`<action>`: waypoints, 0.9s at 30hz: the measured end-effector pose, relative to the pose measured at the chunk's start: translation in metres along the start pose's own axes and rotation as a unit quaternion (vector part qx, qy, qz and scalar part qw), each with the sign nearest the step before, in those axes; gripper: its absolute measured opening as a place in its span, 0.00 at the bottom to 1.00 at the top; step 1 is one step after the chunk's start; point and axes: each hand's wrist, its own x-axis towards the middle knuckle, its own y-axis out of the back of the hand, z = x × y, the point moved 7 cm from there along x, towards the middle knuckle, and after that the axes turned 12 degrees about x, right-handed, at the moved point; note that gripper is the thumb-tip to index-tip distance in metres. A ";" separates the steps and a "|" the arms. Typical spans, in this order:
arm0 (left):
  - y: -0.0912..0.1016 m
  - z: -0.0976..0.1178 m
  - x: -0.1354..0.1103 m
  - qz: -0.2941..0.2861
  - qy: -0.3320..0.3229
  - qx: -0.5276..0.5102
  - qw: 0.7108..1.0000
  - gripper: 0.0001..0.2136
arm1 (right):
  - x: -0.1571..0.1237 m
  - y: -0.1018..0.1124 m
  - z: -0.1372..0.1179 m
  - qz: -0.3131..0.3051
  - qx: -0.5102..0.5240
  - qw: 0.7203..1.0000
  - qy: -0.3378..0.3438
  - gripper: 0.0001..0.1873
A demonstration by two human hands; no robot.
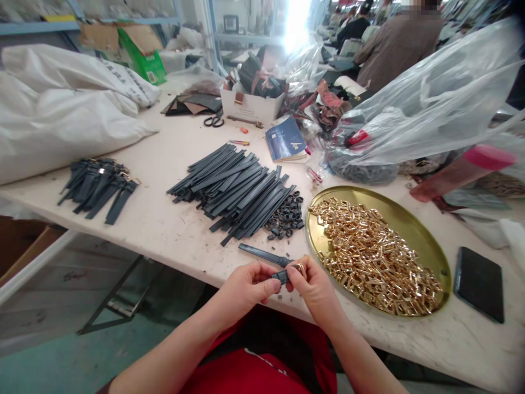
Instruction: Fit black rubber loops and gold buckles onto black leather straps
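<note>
My left hand (246, 287) and my right hand (314, 287) meet at the table's near edge, both pinched on one dark strap (264, 255). The strap runs up and left from my fingers. A gold buckle (300, 267) sits at the strap's end under my right thumb. Just beyond my hands lies a pile of dark straps (235, 189) with small black loops (287, 216) beside it. A round gold tray (414, 232) full of gold buckles stands to the right of my hands.
A second heap of straps with buckles (96, 186) lies at the left. A black phone (479, 282) rests at the right edge. White sacks (61, 109), clear plastic bags (430, 104), a white box (251, 106), scissors (214, 121) and a blue booklet (286, 139) crowd the back. Another person (400, 44) works beyond.
</note>
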 end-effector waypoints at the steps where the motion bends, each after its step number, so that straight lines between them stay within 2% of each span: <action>1: -0.001 -0.002 0.000 -0.002 0.002 -0.009 1.000 0.09 | 0.000 0.003 -0.001 0.017 -0.037 0.999 0.018 0.10; 3: -0.002 -0.006 0.002 -0.006 0.002 -0.025 1.000 0.08 | -0.003 0.004 -0.004 0.009 -0.115 0.992 0.057 0.08; 6: -0.006 -0.013 0.003 -0.022 0.016 -0.037 0.999 0.08 | -0.011 -0.005 -0.009 -0.086 -0.224 0.966 0.100 0.05; 9: -0.014 -0.021 0.001 -0.054 0.043 -0.045 0.997 0.08 | -0.020 -0.009 -0.013 -0.158 -0.283 0.940 0.105 0.05; 13: -0.026 -0.025 -0.003 -0.074 0.061 -0.042 0.994 0.08 | -0.031 -0.012 -0.011 -0.203 -0.321 0.920 0.090 0.04; 15: -0.028 -0.024 -0.005 -0.072 0.055 -0.035 0.995 0.09 | -0.035 -0.011 -0.008 -0.187 -0.280 0.937 0.088 0.05; 18: -0.027 -0.022 -0.007 -0.086 0.045 0.009 0.995 0.11 | -0.039 -0.004 -0.003 -0.111 -0.193 0.970 0.102 0.08; 20: -0.026 -0.021 -0.010 -0.111 0.041 0.070 0.991 0.08 | -0.040 -0.001 0.002 -0.071 -0.174 0.975 0.116 0.08; 24: -0.025 -0.019 -0.011 -0.116 0.002 0.177 0.977 0.10 | -0.039 -0.008 0.011 -0.062 -0.199 0.968 0.139 0.09; 27: -0.020 -0.009 -0.003 -0.072 -0.075 0.300 0.948 0.11 | -0.031 -0.011 0.008 -0.042 -0.286 0.939 0.185 0.10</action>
